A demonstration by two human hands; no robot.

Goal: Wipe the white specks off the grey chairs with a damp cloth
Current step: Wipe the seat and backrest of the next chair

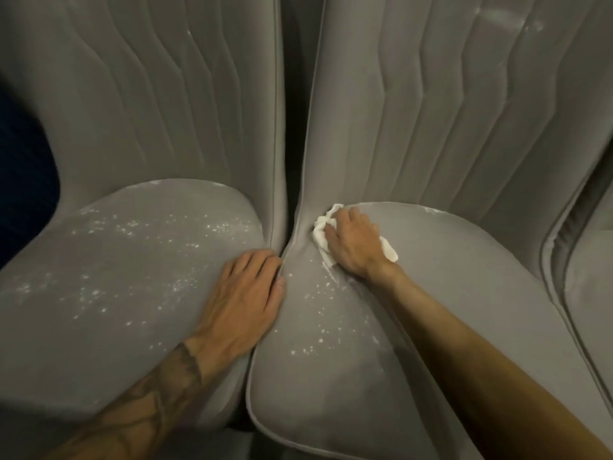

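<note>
Two grey velvet chairs stand side by side. The left chair's seat (109,293) is sprinkled with white specks (132,227). My left hand (242,300) rests flat on its right edge, fingers straight. On the right chair's seat (464,293), my right hand (351,244) presses a crumpled white cloth (323,224) into the seat's back left corner, fingers curled over it. More white specks (318,313) lie on the right seat's left part, just below the cloth.
Channel-stitched grey backrests (166,94) rise behind both seats, with a dark narrow gap (293,144) between the chairs. A white smear (507,18) marks the right backrest's top. A third grey chair (590,277) shows at the right edge.
</note>
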